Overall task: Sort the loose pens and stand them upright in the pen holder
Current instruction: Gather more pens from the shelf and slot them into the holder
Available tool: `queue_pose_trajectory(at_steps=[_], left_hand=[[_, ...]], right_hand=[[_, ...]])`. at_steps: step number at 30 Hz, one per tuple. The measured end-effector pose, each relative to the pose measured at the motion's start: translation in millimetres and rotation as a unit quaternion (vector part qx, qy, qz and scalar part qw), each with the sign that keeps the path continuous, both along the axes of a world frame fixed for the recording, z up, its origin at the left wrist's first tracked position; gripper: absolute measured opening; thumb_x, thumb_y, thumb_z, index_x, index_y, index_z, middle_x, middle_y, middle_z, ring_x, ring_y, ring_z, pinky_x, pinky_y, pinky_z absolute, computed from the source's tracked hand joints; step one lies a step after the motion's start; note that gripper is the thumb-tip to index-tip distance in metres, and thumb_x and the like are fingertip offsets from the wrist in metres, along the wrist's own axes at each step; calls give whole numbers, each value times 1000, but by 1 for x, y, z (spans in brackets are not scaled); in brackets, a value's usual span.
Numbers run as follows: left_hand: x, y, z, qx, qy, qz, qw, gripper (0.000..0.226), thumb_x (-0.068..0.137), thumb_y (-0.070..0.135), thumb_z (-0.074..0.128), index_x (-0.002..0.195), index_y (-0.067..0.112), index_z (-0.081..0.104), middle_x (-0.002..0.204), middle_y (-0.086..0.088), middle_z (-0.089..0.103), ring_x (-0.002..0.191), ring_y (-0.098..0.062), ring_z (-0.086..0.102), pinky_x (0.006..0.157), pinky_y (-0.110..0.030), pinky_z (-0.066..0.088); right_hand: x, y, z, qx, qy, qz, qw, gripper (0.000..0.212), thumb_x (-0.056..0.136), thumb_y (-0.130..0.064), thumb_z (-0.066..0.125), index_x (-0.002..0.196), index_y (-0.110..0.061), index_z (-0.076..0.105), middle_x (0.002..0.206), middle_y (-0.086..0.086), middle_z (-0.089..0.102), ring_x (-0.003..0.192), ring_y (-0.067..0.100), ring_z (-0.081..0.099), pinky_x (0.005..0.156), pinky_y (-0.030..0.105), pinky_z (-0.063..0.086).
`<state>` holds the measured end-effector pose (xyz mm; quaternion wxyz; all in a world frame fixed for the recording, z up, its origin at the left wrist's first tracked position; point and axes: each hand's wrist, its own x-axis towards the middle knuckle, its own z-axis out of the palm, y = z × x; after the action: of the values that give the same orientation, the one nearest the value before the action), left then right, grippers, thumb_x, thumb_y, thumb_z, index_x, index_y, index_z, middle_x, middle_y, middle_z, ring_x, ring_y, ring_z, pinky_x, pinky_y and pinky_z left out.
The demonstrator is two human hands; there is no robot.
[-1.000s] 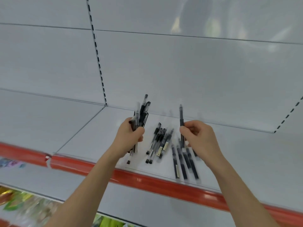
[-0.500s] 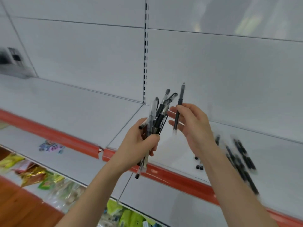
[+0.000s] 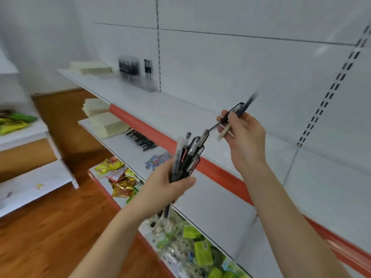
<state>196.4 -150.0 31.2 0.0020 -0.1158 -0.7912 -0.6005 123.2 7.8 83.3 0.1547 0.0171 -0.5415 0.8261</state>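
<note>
White metal shelf (image 3: 190,111) runs leftward, its red front edge (image 3: 220,175) passing just behind the left hand (image 3: 164,189). A clear pen holder (image 3: 140,81) stands at the far end, with a long stretch of shelf between. The left hand clenches a bundle of pens (image 3: 186,159) upright. The right hand (image 3: 245,141), above the shelf, pinches a tilted black pen (image 3: 239,109).

bare hands: 2, left hand (image 3: 160,189) and right hand (image 3: 245,141)
bundle of black and clear plastic pens (image 3: 188,157), in left hand: 1 bundle, at least 6 pens, exact count unclear
pair of slim pens (image 3: 239,109), in right hand: 2, one black, one pale-barrelled
clear plastic pen holder (image 3: 140,83): 1
standing black pens (image 3: 128,66) in it: too blurred to count
cream paper pad stacks: 1 upper stack (image 3: 90,67), at least 2 lower stacks (image 3: 106,121)
row of loose black pens (image 3: 140,139): 1 row, count unreadable
</note>
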Motion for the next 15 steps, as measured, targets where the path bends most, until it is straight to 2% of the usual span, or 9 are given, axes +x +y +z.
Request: queue_pose_trajectory(at_steps=[2,5,8,10,12,13,15], left_hand=[[-1,-38,-5,1,-10,61,998,19,87,16,60,77,8,46,58,-10,44,47,-16,42,47,-23,38],[-1,-92,-9,38,-35,156,986,19,89,18,57,89,0,52,56,-7,50,42,-12,46,43,-20,42],[-4,-133,-9,111,-53,236,964,13,90,17,55,85,5,53,62,-10,52,42,-8,50,41,-18,43],[-13,-157,-11,167,-55,283,943,8,89,19,57,85,12,57,73,-7,61,56,-4,61,51,-18,50],[-28,-181,-15,179,-49,303,935,9,87,25,58,90,18,62,87,-1,70,81,-9,68,67,-28,56],[-36,-192,-15,184,-46,304,934,10,87,25,58,92,19,63,89,1,72,85,-12,69,71,-31,56],[-52,-214,-16,192,-38,303,933,7,88,24,57,91,21,63,83,5,74,79,-10,70,66,-26,56]], right_hand=[[-15,-33,-1,-1,5,28,1000,7,92,-5,51,97,-5,56,87,3,67,71,12,66,64,23,53],[-34,-88,-7,20,5,87,996,8,91,-4,52,98,-5,56,86,2,67,73,14,66,61,24,53],[-46,-143,-17,65,0,191,979,9,90,-3,52,87,-9,57,74,-1,70,64,12,66,57,27,54],[-53,-180,-26,100,-5,291,951,11,91,-2,51,87,-9,59,73,2,70,64,13,66,60,29,55],[-60,-217,-37,127,-8,356,926,15,91,-1,50,88,-11,61,78,4,69,69,14,68,60,26,55],[-65,-234,-43,135,-5,373,918,16,91,-2,51,88,-13,61,79,4,70,72,15,68,61,26,55],[-79,-267,-52,143,-1,395,907,15,90,-3,53,91,-14,62,82,2,72,78,17,70,67,31,57]])
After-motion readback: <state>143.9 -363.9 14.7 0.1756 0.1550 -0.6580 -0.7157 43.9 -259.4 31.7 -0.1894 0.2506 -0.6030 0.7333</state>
